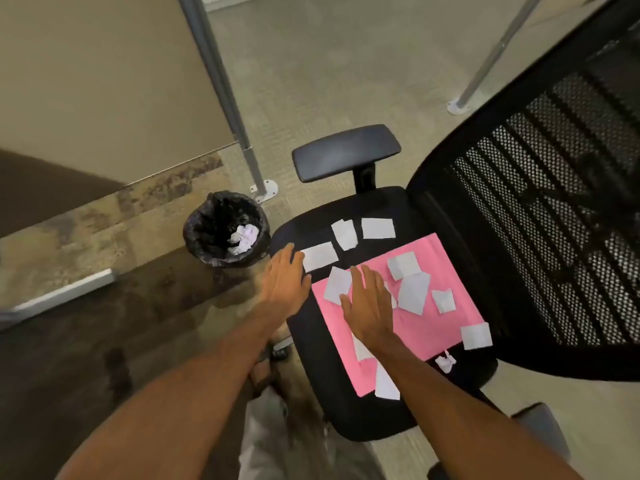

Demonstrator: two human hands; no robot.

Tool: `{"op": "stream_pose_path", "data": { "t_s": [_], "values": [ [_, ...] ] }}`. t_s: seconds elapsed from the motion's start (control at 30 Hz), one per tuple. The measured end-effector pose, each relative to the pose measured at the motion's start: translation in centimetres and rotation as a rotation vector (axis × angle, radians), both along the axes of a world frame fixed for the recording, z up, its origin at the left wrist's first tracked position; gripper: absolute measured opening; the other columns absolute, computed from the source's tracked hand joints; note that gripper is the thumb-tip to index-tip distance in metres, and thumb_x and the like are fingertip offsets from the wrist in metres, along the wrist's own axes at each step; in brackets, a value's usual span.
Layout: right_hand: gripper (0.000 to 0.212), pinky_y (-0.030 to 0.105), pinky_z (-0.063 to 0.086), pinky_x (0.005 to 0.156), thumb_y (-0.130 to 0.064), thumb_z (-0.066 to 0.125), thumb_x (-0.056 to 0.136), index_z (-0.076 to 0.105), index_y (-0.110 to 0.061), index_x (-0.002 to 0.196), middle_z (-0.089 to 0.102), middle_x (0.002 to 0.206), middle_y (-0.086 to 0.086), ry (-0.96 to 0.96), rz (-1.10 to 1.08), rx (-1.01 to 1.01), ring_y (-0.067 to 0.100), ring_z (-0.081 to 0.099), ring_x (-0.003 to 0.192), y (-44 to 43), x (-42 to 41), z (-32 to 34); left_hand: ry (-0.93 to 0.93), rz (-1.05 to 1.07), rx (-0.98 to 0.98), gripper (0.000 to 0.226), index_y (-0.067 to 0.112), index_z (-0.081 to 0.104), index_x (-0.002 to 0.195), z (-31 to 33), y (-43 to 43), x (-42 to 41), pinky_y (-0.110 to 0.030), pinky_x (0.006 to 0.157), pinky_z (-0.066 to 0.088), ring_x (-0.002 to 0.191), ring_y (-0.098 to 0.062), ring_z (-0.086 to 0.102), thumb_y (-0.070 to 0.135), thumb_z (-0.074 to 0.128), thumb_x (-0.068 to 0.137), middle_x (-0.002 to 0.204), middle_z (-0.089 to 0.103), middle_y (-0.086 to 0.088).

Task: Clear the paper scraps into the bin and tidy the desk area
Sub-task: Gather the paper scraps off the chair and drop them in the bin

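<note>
Several white paper scraps (414, 292) lie on a pink sheet (433, 327) and on the black seat (311, 375) of an office chair. My left hand (285, 275) is flat and open at the seat's left edge, its fingertips touching a rectangular scrap (320, 256). My right hand (369, 303) is spread open over the pink sheet, partly covering a scrap (336, 285). A small crumpled bit (446, 362) sits at the sheet's lower right. The round bin (227, 230), lined with a black bag, stands on the floor left of the chair and holds crumpled paper.
The chair's mesh backrest (554, 216) rises on the right and its armrest (346, 152) sits behind the seat. Metal desk legs (225, 98) stand on the carpet beyond the bin. A desk surface (86, 81) fills the upper left.
</note>
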State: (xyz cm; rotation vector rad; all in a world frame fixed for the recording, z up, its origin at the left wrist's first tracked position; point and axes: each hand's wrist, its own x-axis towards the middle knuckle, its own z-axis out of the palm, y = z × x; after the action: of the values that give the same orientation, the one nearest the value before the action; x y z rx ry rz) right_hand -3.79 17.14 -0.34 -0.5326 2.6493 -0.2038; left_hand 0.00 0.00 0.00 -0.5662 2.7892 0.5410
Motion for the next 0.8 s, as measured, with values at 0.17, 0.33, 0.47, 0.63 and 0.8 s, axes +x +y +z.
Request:
{"op": "stream_pose_path", "data": {
  "t_s": [0.17,0.33,0.47,0.63,0.8],
  "values": [
    [0.066,0.039,0.037,0.107,-0.04,0.059,0.09,0.029,-0.021,0.145,0.035,0.151,0.007,-0.059,-0.161,-0.034,0.027,0.033,0.138,-1.3,-1.8,-2.5,-0.028,-0.139,0.01,0.047,0.014,0.042,0.135,-2.9,-1.6,-4.5,-0.044,0.107,0.036,0.134,-0.032,0.038,0.027,0.057,0.093,0.152,0.032,-0.012],
    [0.076,0.04,0.039,0.105,-0.046,0.066,0.084,0.026,-0.026,0.146,0.033,0.152,0.006,-0.09,-0.219,0.018,0.027,0.034,0.137,-2.4,-2.5,-5.2,-0.065,-0.245,0.039,0.053,0.013,0.04,0.136,-4.9,-1.7,-7.1,-0.047,0.095,0.046,0.123,-0.031,0.046,0.03,0.063,0.091,0.138,0.044,-0.01],
    [0.079,0.038,0.04,0.104,-0.045,0.068,0.082,0.026,-0.027,0.145,0.036,0.15,0.005,-0.084,-0.204,0.048,0.025,0.038,0.134,-2.9,-2.3,-6.5,-0.137,-0.298,-0.001,0.058,0.013,0.038,0.134,-5.6,-1.2,-7.6,-0.047,0.095,0.048,0.12,-0.031,0.046,0.028,0.069,0.087,0.133,0.044,-0.01],
    [0.07,0.031,0.044,0.098,-0.038,0.072,0.08,0.037,-0.025,0.139,0.043,0.143,0.005,-0.039,-0.211,0.021,0.022,0.044,0.127,-3.3,-2.1,-7.0,-0.163,-0.168,0.166,0.045,0.008,0.048,0.114,-6.0,-2.2,-8.4,-0.046,0.086,0.048,0.105,-0.033,0.059,0.021,0.075,0.08,0.112,0.062,-0.014],
    [0.057,0.024,0.044,0.089,-0.032,0.074,0.08,0.047,-0.02,0.129,0.05,0.13,0.006,-0.025,-0.249,-0.061,0.02,0.048,0.115,-2.9,-1.9,-6.8,-0.005,0.099,0.586,0.025,0.006,0.069,0.106,-5.8,-3.0,-9.5,-0.022,0.069,0.045,0.085,-0.015,0.063,0.019,0.069,0.085,0.095,0.068,-0.006]
  ]
}}
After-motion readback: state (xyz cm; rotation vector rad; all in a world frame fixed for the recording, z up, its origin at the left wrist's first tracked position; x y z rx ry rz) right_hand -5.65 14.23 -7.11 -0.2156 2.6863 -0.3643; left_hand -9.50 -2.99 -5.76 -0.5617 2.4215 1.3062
